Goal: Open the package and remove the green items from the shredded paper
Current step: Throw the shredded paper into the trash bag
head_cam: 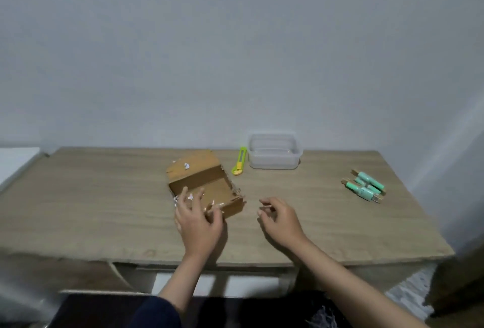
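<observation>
A brown cardboard box [209, 186] lies open on the wooden table [104, 209], its lid folded back. Its inside looks bare, with a few white paper scraps at its near left corner and on the lid. My left hand [197, 219] hovers at the box's near edge with fingers spread and loosely bent, holding nothing. My right hand [279, 219] hangs just right of the box, fingers loosely curled and empty. Several mint-green cylindrical items [365, 186] with brown ends lie in a pile at the table's right side.
A yellow-green utility knife [240, 161] lies behind the box. A clear plastic container [274, 150] stands beside it near the wall. The table's front edge runs just below my wrists. Shredded paper [320, 314] shows on the dark surface at the bottom of the view.
</observation>
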